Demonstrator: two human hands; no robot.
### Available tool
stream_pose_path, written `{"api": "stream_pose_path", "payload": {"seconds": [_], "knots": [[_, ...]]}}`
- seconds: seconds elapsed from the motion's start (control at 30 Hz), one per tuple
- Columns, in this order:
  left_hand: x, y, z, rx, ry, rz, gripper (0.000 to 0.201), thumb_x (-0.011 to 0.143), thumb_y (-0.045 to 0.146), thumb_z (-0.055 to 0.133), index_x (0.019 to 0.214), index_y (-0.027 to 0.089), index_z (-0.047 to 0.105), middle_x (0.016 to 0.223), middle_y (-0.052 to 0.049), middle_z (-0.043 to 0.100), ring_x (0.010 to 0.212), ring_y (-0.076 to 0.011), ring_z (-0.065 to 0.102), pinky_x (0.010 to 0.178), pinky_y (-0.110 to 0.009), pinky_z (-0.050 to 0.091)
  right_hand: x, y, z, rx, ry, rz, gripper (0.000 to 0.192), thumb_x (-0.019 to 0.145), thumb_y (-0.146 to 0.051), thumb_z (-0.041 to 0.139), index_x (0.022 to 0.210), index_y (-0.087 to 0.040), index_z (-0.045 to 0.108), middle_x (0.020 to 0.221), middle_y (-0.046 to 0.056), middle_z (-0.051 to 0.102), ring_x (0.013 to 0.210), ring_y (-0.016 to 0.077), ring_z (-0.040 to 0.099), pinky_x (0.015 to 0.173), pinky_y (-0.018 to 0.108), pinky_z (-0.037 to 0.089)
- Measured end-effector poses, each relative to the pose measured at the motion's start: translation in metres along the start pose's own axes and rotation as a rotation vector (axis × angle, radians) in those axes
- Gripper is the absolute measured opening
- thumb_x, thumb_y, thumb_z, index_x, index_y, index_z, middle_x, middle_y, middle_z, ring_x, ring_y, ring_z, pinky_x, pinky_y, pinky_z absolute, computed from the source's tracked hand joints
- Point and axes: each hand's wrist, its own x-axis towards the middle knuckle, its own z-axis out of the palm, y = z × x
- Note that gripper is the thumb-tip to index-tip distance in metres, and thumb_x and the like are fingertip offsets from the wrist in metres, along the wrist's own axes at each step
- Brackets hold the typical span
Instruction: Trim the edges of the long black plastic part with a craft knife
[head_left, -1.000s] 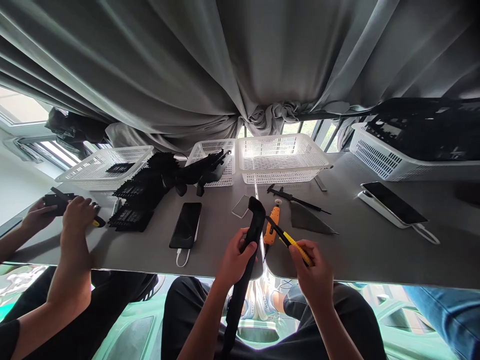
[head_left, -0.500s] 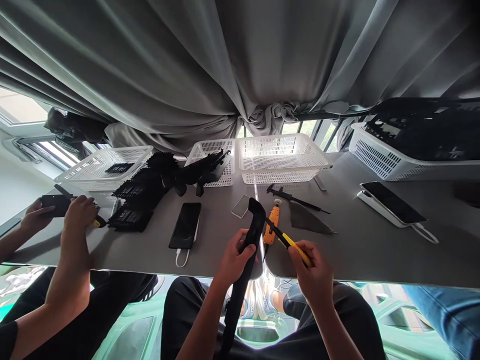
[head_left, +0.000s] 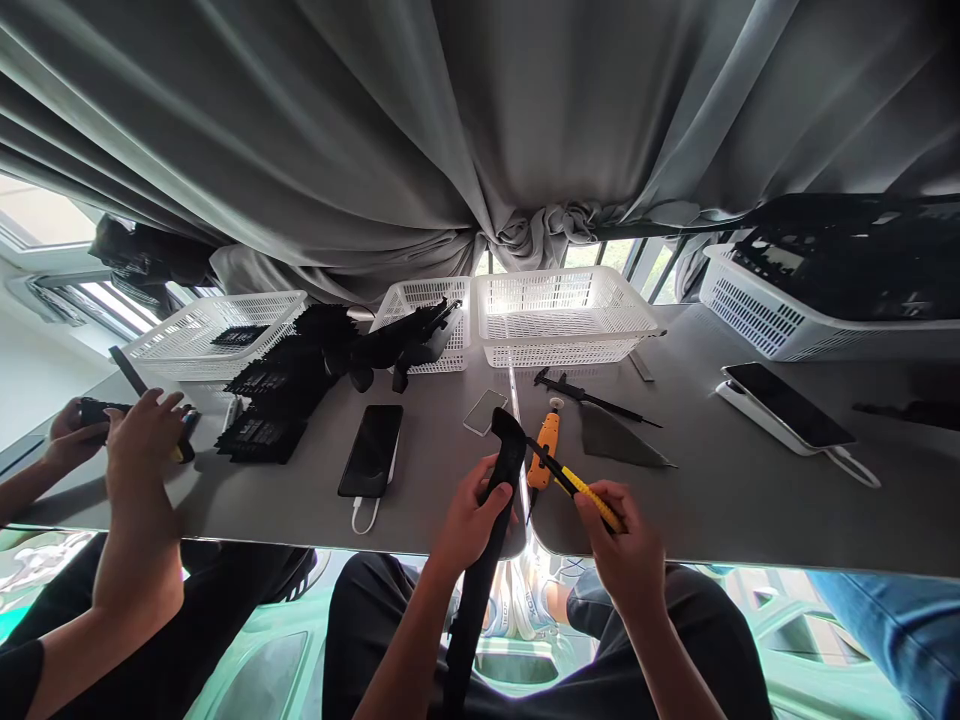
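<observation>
Since a moment ago our co-worker's hands (head_left: 127, 440) have dropped lower over the worktop (head_left: 420, 480) at its left end, while ours have barely shifted. Our left hand (head_left: 471, 520) is wrapped around the long black part (head_left: 495, 490), which stands up over the worktop's near edge and runs down past it toward our lap. Our right hand (head_left: 626, 545) grips the yellow utility knife (head_left: 581, 485), its tip touching the part near its bent top. Just behind the part lie an orange tool (head_left: 544, 450), a clear card (head_left: 484, 411) and a dark phone (head_left: 372, 450) on its cable. White baskets (head_left: 562, 315) line the far edge.
</observation>
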Motion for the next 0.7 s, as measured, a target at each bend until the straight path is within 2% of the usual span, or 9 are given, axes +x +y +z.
{"api": "stream_pose_path", "payload": {"seconds": [0.3, 0.4, 0.53, 0.7], "knots": [[-0.001, 0.003, 0.001, -0.003, 0.019, -0.027, 0.072, 0.09, 0.063, 0.075, 0.14, 0.013, 0.061, 0.066, 0.001, 0.067, 0.049, -0.014, 0.056, 0.049, -0.025, 0.044, -0.001, 0.005, -0.001, 0.031, 0.031, -0.039, 0.04, 0.095, -0.061, 0.073, 0.097, -0.022, 0.072, 0.087, 0.006, 0.079, 0.074, 0.0193, 0.074, 0.066, 0.026, 0.06], [-0.001, 0.003, 0.002, 0.001, 0.019, -0.03, 0.07, 0.091, 0.062, 0.074, 0.139, 0.013, 0.062, 0.065, 0.002, 0.066, 0.05, -0.0138, 0.055, 0.051, -0.025, 0.044, -0.002, 0.008, -0.003, 0.055, -0.019, -0.081, 0.037, 0.095, -0.059, 0.074, 0.097, -0.022, 0.073, 0.09, 0.006, 0.079, 0.078, 0.0207, 0.076, 0.069, 0.027, 0.062], [-0.001, 0.0, 0.004, 0.042, 0.02, -0.03, 0.063, 0.094, 0.057, 0.071, 0.14, 0.016, 0.063, 0.066, 0.003, 0.065, 0.051, -0.0135, 0.055, 0.053, -0.025, 0.046, -0.004, 0.01, -0.004, 0.063, -0.084, -0.115, 0.034, 0.097, -0.057, 0.073, 0.099, -0.023, 0.074, 0.095, 0.007, 0.08, 0.081, 0.0218, 0.077, 0.071, 0.028, 0.064], [-0.002, 0.001, 0.007, 0.136, 0.032, 0.005, 0.051, 0.098, 0.045, 0.064, 0.14, 0.016, 0.066, 0.068, 0.002, 0.066, 0.055, -0.0134, 0.056, 0.057, -0.025, 0.047, -0.003, 0.008, -0.003, 0.032, -0.066, -0.115, 0.034, 0.097, -0.057, 0.073, 0.1, -0.023, 0.074, 0.092, 0.006, 0.08, 0.077, 0.0204, 0.076, 0.067, 0.027, 0.062]]}}
